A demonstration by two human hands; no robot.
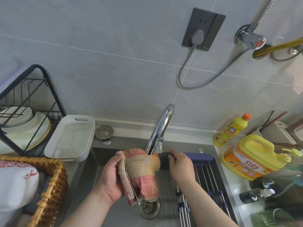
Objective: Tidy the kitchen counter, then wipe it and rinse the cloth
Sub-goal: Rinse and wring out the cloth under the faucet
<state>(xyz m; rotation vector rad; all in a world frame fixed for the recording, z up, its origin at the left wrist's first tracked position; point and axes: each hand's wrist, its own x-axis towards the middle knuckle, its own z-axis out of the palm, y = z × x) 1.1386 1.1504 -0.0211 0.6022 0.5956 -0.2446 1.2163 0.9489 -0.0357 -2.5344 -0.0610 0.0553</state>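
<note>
Over the sink (91, 182), left hand (109, 174) fingers clasp the red-and-tan cloth (141, 171) right beneath the tap (161, 126); at three o'clock, right hand (182, 164) pinches a dark handle (164, 163); drain (148, 208) at six o'clock.

Large yellow plastic detergent jug with orange label (250, 163), right of sink: red characters "立白". Small yellow bottle with orange cap (230, 131): label print illegible.

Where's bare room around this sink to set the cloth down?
Free: sink floor around the drain, the bare roll-up rack right of it, the empty white tray left. Crowded: far right, detergent jug and bottles; far left, wicker basket and dish rack.
</note>
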